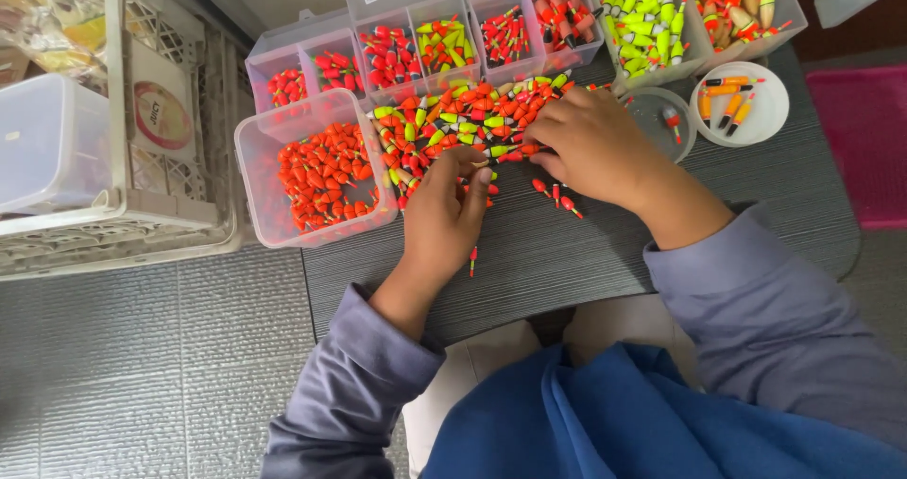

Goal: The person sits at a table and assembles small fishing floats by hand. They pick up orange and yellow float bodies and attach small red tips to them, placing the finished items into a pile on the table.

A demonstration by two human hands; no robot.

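Note:
A loose heap of small fishing floats (463, 115), red, orange and yellow-green, lies on a dark grey tabletop (567, 252). My left hand (449, 210) rests at the heap's near edge, its fingers pinching at one float. My right hand (590, 144) lies curled over the heap's right side, fingertips among the floats. A few stray red floats (557, 196) lie between and below my hands. What each hand actually holds is hidden by the fingers.
A clear tub of red-orange floats (321, 172) stands left of the heap. Divided clear boxes (416, 44) of sorted floats line the far edge. Two round lids (737, 111) hold a few floats at right. White plastic crates (113, 111) stand at far left.

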